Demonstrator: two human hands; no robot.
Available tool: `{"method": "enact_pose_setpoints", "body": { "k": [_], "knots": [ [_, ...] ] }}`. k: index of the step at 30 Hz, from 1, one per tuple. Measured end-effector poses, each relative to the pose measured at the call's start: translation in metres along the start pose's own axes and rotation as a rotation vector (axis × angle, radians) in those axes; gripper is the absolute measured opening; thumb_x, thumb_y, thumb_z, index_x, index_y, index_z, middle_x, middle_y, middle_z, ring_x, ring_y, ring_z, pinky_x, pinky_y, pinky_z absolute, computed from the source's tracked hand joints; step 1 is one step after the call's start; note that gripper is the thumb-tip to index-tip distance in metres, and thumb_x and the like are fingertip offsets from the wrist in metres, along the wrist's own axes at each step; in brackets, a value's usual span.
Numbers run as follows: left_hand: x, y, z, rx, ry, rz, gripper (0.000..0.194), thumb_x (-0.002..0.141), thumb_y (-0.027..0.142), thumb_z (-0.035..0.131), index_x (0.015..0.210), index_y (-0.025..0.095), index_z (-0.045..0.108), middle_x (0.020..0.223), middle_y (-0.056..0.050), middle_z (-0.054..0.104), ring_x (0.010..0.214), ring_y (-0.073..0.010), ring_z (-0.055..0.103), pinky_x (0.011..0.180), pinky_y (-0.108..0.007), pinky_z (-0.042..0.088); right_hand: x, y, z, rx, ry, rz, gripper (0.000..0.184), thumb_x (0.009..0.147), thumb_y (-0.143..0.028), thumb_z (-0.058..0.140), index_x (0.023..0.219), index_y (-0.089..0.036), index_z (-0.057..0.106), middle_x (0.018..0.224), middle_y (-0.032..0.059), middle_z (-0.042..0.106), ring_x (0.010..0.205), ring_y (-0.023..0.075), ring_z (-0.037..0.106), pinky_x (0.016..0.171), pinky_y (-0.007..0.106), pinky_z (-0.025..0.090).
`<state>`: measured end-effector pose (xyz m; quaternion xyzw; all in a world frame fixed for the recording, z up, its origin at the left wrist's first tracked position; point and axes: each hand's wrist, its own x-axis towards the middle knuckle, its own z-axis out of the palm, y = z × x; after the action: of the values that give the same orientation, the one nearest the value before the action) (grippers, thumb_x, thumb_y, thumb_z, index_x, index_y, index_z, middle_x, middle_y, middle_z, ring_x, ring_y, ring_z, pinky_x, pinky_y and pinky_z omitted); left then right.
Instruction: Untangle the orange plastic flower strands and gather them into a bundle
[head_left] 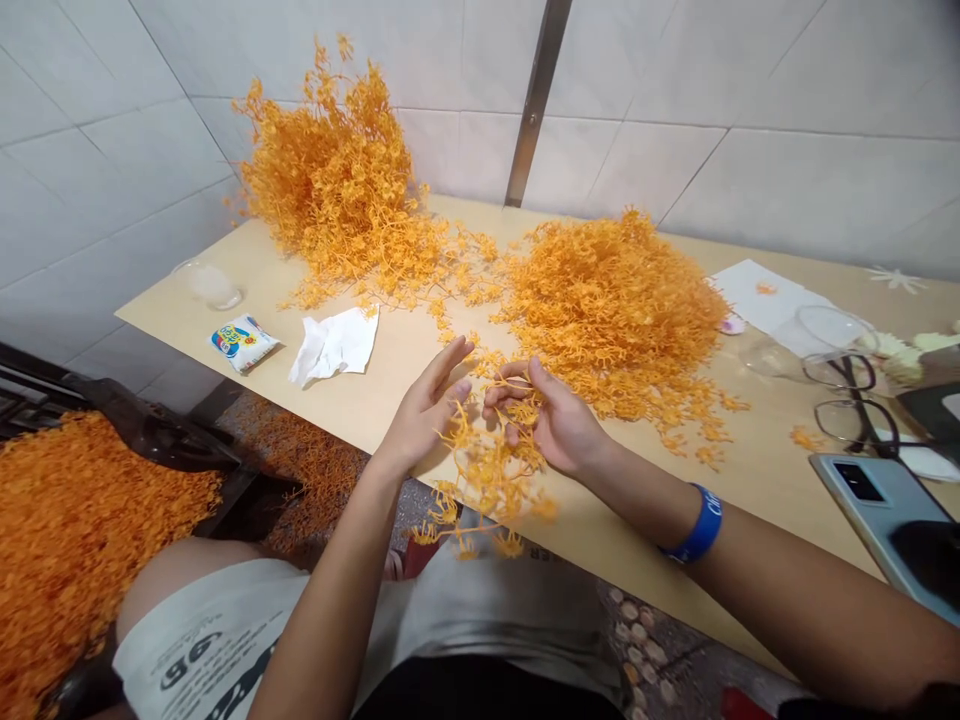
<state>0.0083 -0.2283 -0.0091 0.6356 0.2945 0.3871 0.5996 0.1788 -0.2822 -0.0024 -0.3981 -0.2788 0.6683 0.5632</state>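
Note:
My right hand (561, 422), with a blue wristband (696, 524) on its wrist, has its fingers curled around an orange artificial flower sprig (491, 475). The branching sprig hangs down over the table's front edge, above my lap. My left hand (427, 412) is just left of it, fingers stretched out and thumb apart, with nothing gripped. Part of the sprig passes close to the left thumb; whether they touch is hard to tell. Beyond my right hand lies a wide heap of orange sprigs (615, 300). A taller pile of the same sprigs (330, 170) leans at the back left.
On the table (337, 410) are a snack packet (244, 343), crumpled tissue (335, 345) and a clear cup (216, 287). Eyeglasses (844, 400), a phone (885, 520) and white paper (769, 290) lie at the right. More orange pieces (82, 540) fill the lower left, beside my leg.

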Motion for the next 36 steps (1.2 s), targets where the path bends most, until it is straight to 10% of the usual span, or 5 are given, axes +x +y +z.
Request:
{"method": "enact_pose_setpoints", "body": {
  "k": [5, 9, 14, 20, 36],
  "knots": [
    [0.000, -0.002, 0.000, 0.008, 0.099, -0.032, 0.041, 0.096, 0.045, 0.049, 0.130, 0.024, 0.058, 0.145, -0.007, 0.052, 0.139, -0.0224, 0.041, 0.119, -0.041, 0.025, -0.009, -0.002, 0.000, -0.030, -0.329, 0.235, 0.049, 0.077, -0.067, 0.062, 0.089, -0.020, 0.056, 0.061, 0.0021, 0.068, 0.051, 0.0180, 0.066, 0.036, 0.019, 0.039],
    [0.002, -0.008, 0.001, -0.123, 0.165, -0.005, 0.041, 0.096, 0.048, 0.048, 0.126, 0.023, 0.060, 0.140, -0.008, 0.057, 0.135, -0.0211, 0.047, 0.118, -0.039, 0.029, -0.015, 0.003, 0.003, -0.053, -0.692, 0.546, 0.065, 0.076, -0.069, 0.063, 0.116, -0.018, 0.057, 0.090, 0.0134, 0.076, 0.086, 0.0254, 0.073, 0.059, 0.028, 0.055],
    [0.003, -0.008, 0.003, -0.293, 0.199, -0.026, 0.049, 0.094, 0.057, 0.045, 0.123, 0.020, 0.060, 0.136, -0.011, 0.060, 0.133, -0.0219, 0.050, 0.115, -0.040, 0.033, -0.005, 0.008, 0.003, 0.110, -0.318, 0.310, 0.043, 0.087, -0.055, 0.060, 0.118, -0.024, 0.061, 0.131, 0.0095, 0.063, 0.110, 0.0203, 0.065, 0.094, 0.038, 0.052],
    [0.006, -0.011, 0.000, -0.234, 0.187, -0.036, 0.056, 0.086, 0.062, 0.054, 0.121, 0.019, 0.063, 0.136, -0.012, 0.059, 0.132, -0.0255, 0.051, 0.114, -0.041, 0.035, 0.003, 0.000, -0.002, 0.167, -0.005, 0.082, 0.031, 0.093, -0.045, 0.051, 0.119, -0.032, 0.060, 0.146, -0.0013, 0.050, 0.110, 0.0183, 0.063, 0.071, 0.028, 0.057],
    [0.004, -0.002, -0.002, -0.027, 0.132, -0.050, 0.035, 0.080, 0.052, 0.067, 0.077, 0.018, 0.064, 0.070, -0.001, 0.062, 0.065, -0.0128, 0.057, 0.066, -0.027, 0.049, -0.009, -0.004, 0.007, 0.033, -0.129, 0.034, 0.051, 0.073, -0.025, 0.059, 0.124, -0.026, 0.055, 0.128, 0.0071, 0.065, 0.094, 0.0216, 0.066, 0.069, 0.035, 0.059]
  ]
}}
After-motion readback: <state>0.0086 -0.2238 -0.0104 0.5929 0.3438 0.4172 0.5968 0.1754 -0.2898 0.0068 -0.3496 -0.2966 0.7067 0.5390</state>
